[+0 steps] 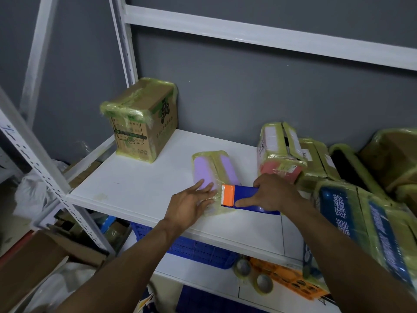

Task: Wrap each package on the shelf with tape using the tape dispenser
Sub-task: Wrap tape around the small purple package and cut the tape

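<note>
Head view, left hand (191, 203) flat on purple package (214, 170), right hand (274, 193) gripping tape dispenser (242, 196)

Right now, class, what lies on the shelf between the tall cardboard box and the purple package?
Nothing. In the head view, only bare white shelf board runs between the cardboard box and the purple package.

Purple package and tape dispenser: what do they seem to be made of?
The purple package looks like matte purple card or plastic, unclear which, under glossy yellowish tape that wrinkles and glints. The tape dispenser looks like smooth hard plastic: blue body, orange cutter end.
</note>
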Demonstrator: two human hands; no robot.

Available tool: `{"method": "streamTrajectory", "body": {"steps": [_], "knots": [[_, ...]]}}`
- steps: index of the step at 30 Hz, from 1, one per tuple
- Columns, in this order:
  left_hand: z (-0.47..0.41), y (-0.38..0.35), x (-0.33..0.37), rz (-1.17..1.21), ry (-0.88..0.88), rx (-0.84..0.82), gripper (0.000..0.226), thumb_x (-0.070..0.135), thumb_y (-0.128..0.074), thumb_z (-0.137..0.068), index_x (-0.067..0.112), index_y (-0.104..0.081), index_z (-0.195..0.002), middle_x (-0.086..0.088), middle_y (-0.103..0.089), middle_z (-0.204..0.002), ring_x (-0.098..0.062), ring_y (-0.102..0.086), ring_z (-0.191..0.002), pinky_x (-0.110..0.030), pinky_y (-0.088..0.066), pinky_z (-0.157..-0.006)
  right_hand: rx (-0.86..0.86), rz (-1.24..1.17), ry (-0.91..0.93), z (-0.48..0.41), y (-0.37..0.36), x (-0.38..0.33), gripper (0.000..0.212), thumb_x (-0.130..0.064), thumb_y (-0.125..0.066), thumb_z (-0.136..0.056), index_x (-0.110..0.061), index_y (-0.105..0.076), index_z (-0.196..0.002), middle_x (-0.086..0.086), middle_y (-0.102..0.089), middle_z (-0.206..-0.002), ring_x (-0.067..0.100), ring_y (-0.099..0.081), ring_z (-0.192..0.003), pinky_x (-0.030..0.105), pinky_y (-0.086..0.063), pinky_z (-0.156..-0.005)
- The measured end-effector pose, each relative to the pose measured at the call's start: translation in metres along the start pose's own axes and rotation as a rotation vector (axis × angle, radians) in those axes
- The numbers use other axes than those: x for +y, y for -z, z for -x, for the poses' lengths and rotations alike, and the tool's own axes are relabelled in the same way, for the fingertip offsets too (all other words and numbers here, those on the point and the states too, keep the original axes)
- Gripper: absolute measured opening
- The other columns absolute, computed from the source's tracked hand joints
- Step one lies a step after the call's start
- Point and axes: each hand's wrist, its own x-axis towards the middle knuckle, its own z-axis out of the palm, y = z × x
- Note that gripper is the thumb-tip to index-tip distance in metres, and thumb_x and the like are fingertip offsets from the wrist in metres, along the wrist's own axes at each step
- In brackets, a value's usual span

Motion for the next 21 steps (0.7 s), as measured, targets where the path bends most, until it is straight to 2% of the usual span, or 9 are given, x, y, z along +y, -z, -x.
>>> {"method": "streamTrajectory", "body": {"steps": [4, 8, 11, 13, 17, 21], "knots": [[-0.003, 0.013, -0.008, 0.029, -0.067, -0.079, 0.034, 0.050, -0.051, -0.100, 0.043, -0.068, -0.128, 0.036, -0.042, -0.141, 0.013, -0.030, -0.139, -0.030, -0.057, -0.092, -0.024, -0.120, 0.022, 0.007, -0.002, 0.002, 0.071, -0.082, -0.079, -0.058, -0.016, -0.067, -0.081, 0.001, -0.065, -0.074, 0.016, -0.066, -0.071, 0.028, -0.048, -0.062], [-0.004, 0.027, -0.025, 0.034, -0.096, -0.140, 0.042, 0.059, -0.041, -0.100, 0.042, -0.066, -0.130, 0.039, -0.039, -0.143, 0.014, -0.029, -0.140, -0.032, -0.055, -0.098, -0.039, -0.133, 0.012, 0.017, 0.006, 0.008, 0.072, -0.083, -0.078, -0.058, -0.017, -0.067, -0.085, 0.000, -0.067, -0.078, 0.014, -0.066, -0.072, 0.025, -0.049, -0.061], [-0.003, 0.028, -0.031, 0.076, -0.121, -0.229, 0.036, 0.042, -0.049, -0.105, 0.037, -0.060, -0.139, 0.029, -0.036, -0.154, 0.010, -0.030, -0.143, -0.030, -0.046, -0.110, -0.038, -0.109, 0.011, 0.020, 0.008, 0.009, 0.073, -0.083, -0.078, -0.058, -0.017, -0.066, -0.087, 0.000, -0.067, -0.080, 0.014, -0.067, -0.074, 0.026, -0.050, -0.063], [0.000, 0.024, -0.031, 0.091, -0.123, -0.257, 0.044, 0.026, -0.054, -0.106, 0.040, -0.050, -0.147, 0.028, -0.029, -0.159, 0.007, -0.032, -0.144, -0.026, -0.041, -0.114, -0.046, -0.100, 0.007, 0.020, 0.006, 0.008, 0.074, -0.083, -0.078, -0.058, -0.017, -0.066, -0.088, 0.000, -0.067, -0.081, 0.014, -0.067, -0.075, 0.026, -0.050, -0.064], [0.010, 0.020, -0.026, 0.112, -0.042, -0.221, 0.052, 0.018, -0.049, -0.106, 0.043, -0.041, -0.151, 0.021, -0.031, -0.161, -0.001, -0.035, -0.145, -0.031, -0.040, -0.116, -0.066, -0.117, -0.007, 0.016, -0.004, 0.006, 0.077, -0.085, -0.078, -0.055, -0.015, -0.067, -0.086, 0.002, -0.068, -0.081, 0.016, -0.067, -0.075, 0.028, -0.049, -0.064], [0.014, 0.015, -0.024, 0.003, -0.153, -0.226, 0.077, -0.002, -0.049, -0.099, 0.048, -0.032, -0.154, 0.021, -0.029, -0.162, 0.002, -0.018, -0.151, -0.028, -0.036, -0.117, -0.087, -0.152, -0.017, 0.009, -0.008, 0.007, 0.081, -0.087, -0.079, -0.049, -0.014, -0.065, -0.082, 0.002, -0.065, -0.078, 0.018, -0.067, -0.073, 0.029, -0.046, -0.062]]}}
